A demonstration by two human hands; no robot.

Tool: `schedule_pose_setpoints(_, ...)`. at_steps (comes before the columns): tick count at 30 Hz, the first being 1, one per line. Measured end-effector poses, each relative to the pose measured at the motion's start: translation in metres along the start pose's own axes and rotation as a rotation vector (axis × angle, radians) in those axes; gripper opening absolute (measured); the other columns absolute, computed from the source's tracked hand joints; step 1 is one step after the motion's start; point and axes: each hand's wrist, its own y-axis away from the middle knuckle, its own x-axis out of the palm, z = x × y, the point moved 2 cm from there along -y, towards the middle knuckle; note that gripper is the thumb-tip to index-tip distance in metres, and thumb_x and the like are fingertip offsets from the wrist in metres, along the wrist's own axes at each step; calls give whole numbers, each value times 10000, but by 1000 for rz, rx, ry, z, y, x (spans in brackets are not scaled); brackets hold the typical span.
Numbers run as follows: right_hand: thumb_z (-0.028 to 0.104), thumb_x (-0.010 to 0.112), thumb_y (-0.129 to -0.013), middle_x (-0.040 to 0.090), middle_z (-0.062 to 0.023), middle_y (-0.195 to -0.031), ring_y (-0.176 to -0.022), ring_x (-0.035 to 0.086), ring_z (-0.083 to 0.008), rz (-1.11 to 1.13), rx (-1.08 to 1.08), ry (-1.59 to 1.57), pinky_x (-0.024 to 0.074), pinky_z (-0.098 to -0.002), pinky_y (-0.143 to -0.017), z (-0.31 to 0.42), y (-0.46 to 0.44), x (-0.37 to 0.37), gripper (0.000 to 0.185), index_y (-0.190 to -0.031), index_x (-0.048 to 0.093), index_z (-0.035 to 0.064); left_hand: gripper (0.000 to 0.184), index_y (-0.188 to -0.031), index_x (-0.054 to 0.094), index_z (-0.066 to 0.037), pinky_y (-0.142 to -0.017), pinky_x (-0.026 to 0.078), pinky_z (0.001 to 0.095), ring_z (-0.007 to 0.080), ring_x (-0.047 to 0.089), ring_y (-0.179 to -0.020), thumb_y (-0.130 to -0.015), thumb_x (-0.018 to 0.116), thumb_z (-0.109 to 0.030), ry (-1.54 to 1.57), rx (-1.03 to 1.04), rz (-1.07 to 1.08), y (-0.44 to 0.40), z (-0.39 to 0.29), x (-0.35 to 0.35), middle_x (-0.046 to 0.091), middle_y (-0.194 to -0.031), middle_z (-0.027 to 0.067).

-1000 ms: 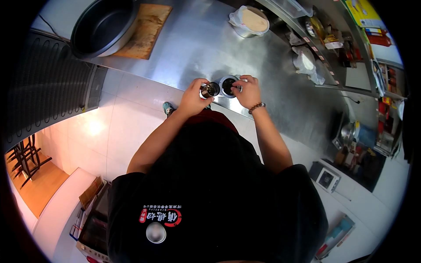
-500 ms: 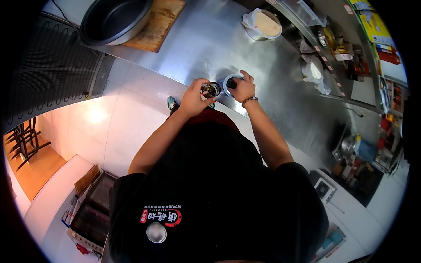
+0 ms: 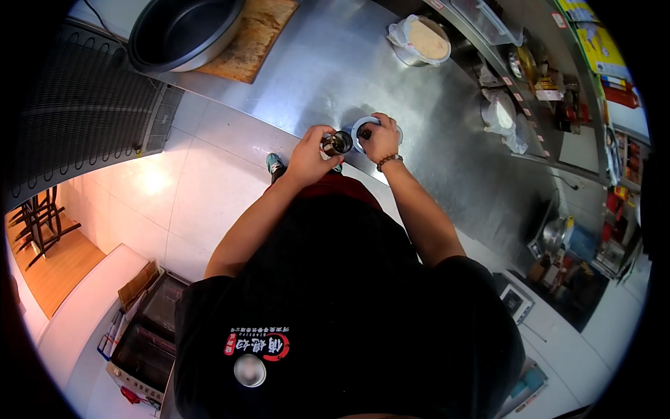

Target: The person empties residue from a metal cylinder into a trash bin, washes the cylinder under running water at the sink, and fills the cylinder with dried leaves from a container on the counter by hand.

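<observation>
My left hand (image 3: 309, 158) is closed around a small dark glass jar (image 3: 338, 143), its round mouth turned up towards me. Just right of it, at the front edge of the steel counter, stands a round container (image 3: 355, 135) with a pale blue-white rim. Over this container is my right hand (image 3: 382, 142), wearing a beaded bracelet (image 3: 389, 162). Its fingers are pinched on a small dark clump (image 3: 365, 132) at the container's mouth; I cannot make out what it is. The hand partly hides the container's inside.
A large black tub (image 3: 183, 35) rests on a wooden board (image 3: 262, 35) at the counter's left end. Farther back stands a bag-lined pot (image 3: 427, 42) of pale powder. Shelves with bags and boxes (image 3: 548, 91) run along the right. The steel counter (image 3: 314, 63) lies ahead.
My right hand has shifted slightly left, farther over the container, and the dark clump has moved left with it. My left hand and the jar stay in place.
</observation>
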Motion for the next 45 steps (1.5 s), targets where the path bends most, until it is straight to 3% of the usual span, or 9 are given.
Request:
schedule_pose_setpoints(9, 218, 887, -755, 617, -23, -1462, -1417, 465, -328, -17, -47, 5, 444, -533, -1101, 3, 1, -4, 209, -963, 876, 199, 678, -1370, 567, -58, -978, 579, 397, 293, 707, -1094, -807, 927, -171, 8, -6, 19, -5, -1, 0, 666, -1271, 140)
schedule_pose_setpoints(16, 267, 910, -751, 627, -35, -1460, -1418, 463, -356, -84, -106, -92, 454, -531, -1111, 1, 5, -24, 225, -958, 881, 185, 650, -1340, 574, -73, -986, 569, 404, 322, 686, -1147, -795, 918, -157, 31, -33, 63, -9, -11, -1, 644, -1276, 142)
schedule_pose_setpoints(21, 301, 930, -743, 650, -47, -1446, -1388, 493, -365, -130, -112, -98, 491, -475, -1124, -5, 12, -46, 248, -935, 881, 153, 630, -1320, 573, -73, -990, 565, 430, 360, 680, -1160, -792, 907, -157, -10, 8, 79, -17, -13, 2, 641, -1284, 156)
schedule_pose_setpoints(27, 254, 938, -760, 654, -60, -1453, -1394, 491, -356, -121, -129, -214, 465, -449, -1158, 2, 24, -76, 252, -945, 871, 97, 628, -1316, 573, -73, -996, 562, 452, 379, 680, -1175, -795, 906, -181, -54, 37, 107, -22, -18, 9, 640, -1297, 159)
schedule_pose_setpoints(30, 235, 930, -788, 658, -36, -1472, -1405, 502, -334, -124, -138, -260, 440, -430, -1183, 10, 30, -87, 210, -952, 873, 118, 629, -1320, 568, -87, -985, 568, 472, 398, 683, -1167, -791, 896, -178, -79, 65, 116, -26, -19, 13, 641, -1311, 157)
schedule_pose_setpoints(37, 224, 925, -800, 666, -44, -1460, -1400, 513, -332, -124, -174, -342, 437, -433, -1187, 31, 37, -101, 225, -981, 864, 105, 636, -1326, 577, -93, -988, 561, 472, 405, 673, -1186, -785, 893, -206, -96, 76, 132, -29, -26, 20, 641, -1295, 164)
schedule_pose_setpoints(45, 238, 903, -808, 653, -55, -1461, -1403, 495, -383, -119, -296, -277, 419, -503, -1178, 37, 39, -91, 231, -1008, 864, 128, 637, -1329, 578, -96, -986, 562, 468, 405, 673, -1184, -783, 889, -194, -40, 101, 122, -30, -30, 22, 639, -1296, 167)
